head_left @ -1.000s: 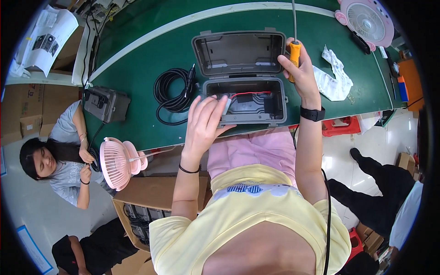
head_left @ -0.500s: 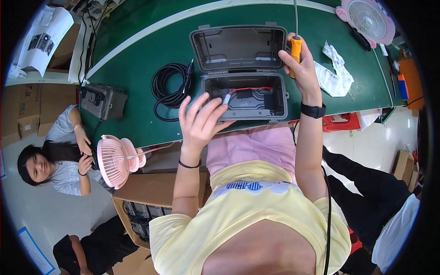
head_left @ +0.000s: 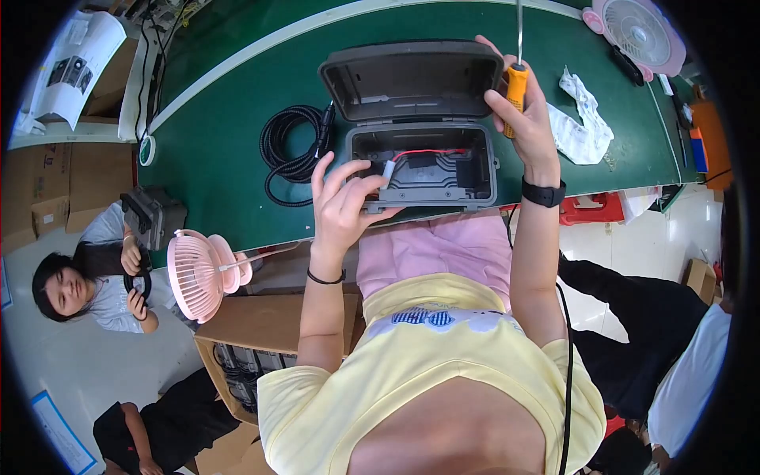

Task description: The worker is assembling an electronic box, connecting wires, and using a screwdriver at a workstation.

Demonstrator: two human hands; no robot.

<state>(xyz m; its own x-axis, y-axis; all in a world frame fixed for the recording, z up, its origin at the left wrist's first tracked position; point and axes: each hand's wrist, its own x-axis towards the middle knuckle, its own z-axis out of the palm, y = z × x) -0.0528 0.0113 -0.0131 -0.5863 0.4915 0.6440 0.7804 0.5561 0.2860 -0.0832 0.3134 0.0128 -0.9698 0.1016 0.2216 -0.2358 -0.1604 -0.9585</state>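
A dark grey plastic box stands at the table's near edge, its hinged lid tilted up on the far side. My left hand grips the box's near left corner, fingers bent over the wall and thumb along the front. Close to those fingertips, a red wire with a pale grey connector lies inside. In my right hand is a screwdriver with a yellow handle, its shaft pointing away from me. The right fingers reach behind the lid's right edge.
Left of the box lies a coiled black corrugated cable. A white cloth rests at right, near a pink fan. Another pink fan stands by the near left edge. A co-worker there handles a second grey box.
The lid has tipped a little toward me, with my right fingers now behind its edge. At left, the second box has moved toward the co-worker, exposing a white tape roll.
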